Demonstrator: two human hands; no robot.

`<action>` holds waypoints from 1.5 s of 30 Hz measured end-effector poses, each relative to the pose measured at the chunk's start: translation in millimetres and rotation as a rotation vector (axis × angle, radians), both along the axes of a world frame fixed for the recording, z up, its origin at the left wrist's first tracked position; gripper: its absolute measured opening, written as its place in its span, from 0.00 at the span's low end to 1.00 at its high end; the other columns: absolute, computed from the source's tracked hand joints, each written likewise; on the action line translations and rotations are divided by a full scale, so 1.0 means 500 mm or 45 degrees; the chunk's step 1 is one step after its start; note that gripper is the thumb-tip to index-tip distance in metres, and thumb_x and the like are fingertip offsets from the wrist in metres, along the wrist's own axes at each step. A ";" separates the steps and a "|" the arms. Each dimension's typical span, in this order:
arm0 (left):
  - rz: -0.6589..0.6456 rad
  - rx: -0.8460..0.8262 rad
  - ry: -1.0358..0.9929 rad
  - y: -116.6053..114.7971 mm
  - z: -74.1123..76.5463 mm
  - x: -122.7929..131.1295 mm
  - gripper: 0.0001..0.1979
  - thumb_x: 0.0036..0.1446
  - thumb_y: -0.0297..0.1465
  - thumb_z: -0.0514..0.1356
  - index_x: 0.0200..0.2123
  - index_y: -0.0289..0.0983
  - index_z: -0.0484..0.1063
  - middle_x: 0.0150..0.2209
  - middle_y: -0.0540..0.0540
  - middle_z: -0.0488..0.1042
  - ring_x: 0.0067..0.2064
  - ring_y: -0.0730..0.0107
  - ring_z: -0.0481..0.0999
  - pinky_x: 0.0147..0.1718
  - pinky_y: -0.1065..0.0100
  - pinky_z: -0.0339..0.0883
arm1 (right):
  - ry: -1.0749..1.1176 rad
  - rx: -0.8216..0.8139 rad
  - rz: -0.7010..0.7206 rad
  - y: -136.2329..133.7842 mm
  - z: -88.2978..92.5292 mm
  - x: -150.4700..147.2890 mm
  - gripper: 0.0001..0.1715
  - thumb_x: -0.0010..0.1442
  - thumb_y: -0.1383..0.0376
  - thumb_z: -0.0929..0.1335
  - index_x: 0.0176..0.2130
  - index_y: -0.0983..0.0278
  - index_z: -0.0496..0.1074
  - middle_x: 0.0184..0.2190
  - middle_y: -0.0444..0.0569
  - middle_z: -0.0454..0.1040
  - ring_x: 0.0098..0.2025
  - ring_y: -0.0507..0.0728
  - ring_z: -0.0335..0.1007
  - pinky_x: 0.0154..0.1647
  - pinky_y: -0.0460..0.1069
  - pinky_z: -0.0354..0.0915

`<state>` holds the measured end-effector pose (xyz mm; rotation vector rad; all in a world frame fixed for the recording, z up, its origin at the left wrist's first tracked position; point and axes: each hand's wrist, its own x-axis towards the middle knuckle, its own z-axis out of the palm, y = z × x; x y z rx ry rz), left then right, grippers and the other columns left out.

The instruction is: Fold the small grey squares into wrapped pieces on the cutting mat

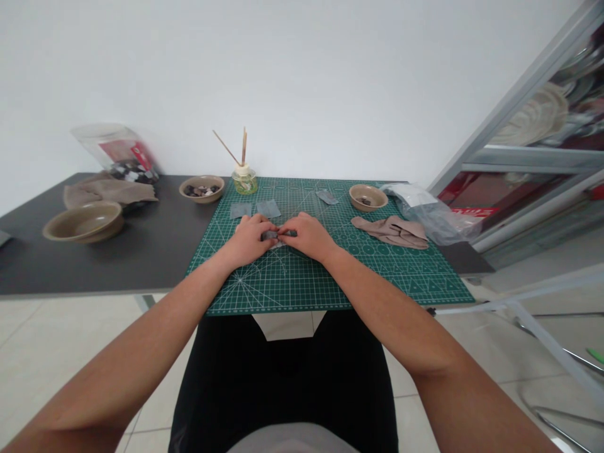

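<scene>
While both my hands work close together over the green cutting mat (245, 286), my left hand (255, 236) pinches a small grey packet (269, 235) between thumb and fingers. My right hand (307, 234) is clamped on it from the other side; fingers hide most of it. Packet's about mid-mat, between my hands.

Just past my left hand: two flat grey packets, one left (241, 210), one right (268, 208), side by side. A third packet (326, 197) is farther back, to the right. Reed diffuser (245, 182) stands at the mat's back left, sticks poking up.

Right side: a tan bowl (376, 191) with a few dark bits, a crumpled brown cloth (391, 231) in front of it, and a clear plastic bag (434, 214) beside them, over the mat's edge.

Left, on the dark desk (174, 251): a stone-filled bowl (202, 199), a wider bowl (89, 231) nearer me, a second cloth (111, 190) behind that, and a clear container (101, 133) of dark and white pieces, blurry.
</scene>
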<state>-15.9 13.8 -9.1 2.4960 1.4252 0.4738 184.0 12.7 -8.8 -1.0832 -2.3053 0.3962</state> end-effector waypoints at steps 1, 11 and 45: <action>-0.015 -0.008 0.000 0.000 0.001 0.000 0.15 0.59 0.39 0.57 0.45 0.41 0.77 0.48 0.42 0.71 0.50 0.54 0.67 0.55 0.50 0.58 | 0.004 -0.007 0.023 0.001 0.001 0.000 0.05 0.60 0.66 0.72 0.33 0.62 0.81 0.33 0.45 0.81 0.36 0.54 0.68 0.48 0.52 0.56; -0.045 -0.070 -0.012 -0.015 0.018 0.004 0.22 0.58 0.39 0.57 0.55 0.41 0.73 0.53 0.42 0.74 0.53 0.50 0.67 0.52 0.50 0.59 | 0.003 -0.007 -0.047 -0.010 0.007 0.003 0.06 0.53 0.67 0.74 0.27 0.63 0.75 0.28 0.44 0.74 0.36 0.55 0.67 0.45 0.49 0.57; 0.142 -0.161 -0.060 -0.029 0.030 0.014 0.24 0.53 0.35 0.61 0.54 0.44 0.66 0.52 0.42 0.76 0.56 0.43 0.66 0.52 0.44 0.57 | 0.051 -0.101 0.007 -0.003 0.003 -0.012 0.07 0.53 0.66 0.75 0.27 0.64 0.74 0.28 0.44 0.75 0.35 0.54 0.68 0.40 0.48 0.58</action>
